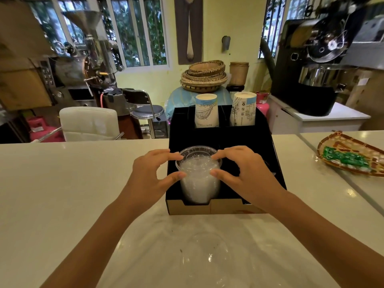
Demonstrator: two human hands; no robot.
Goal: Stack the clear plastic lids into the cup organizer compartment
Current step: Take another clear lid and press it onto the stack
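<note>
A tall stack of clear plastic lids stands in the front left compartment of the black cup organizer on the white counter. My left hand touches the stack's left side with thumb and fingertips. On the stack's right side, my right hand does the same. Both hands pinch the top of the stack near its rim. Two stacks of printed paper cups stand upside down in the organizer's back compartments. A single clear lid lies on the counter in front of the organizer, hard to make out.
A woven tray with green packets lies on the counter at the right. Beyond the counter stand a white chair, a metal stool, stacked baskets and coffee roasting machines at the left and right.
</note>
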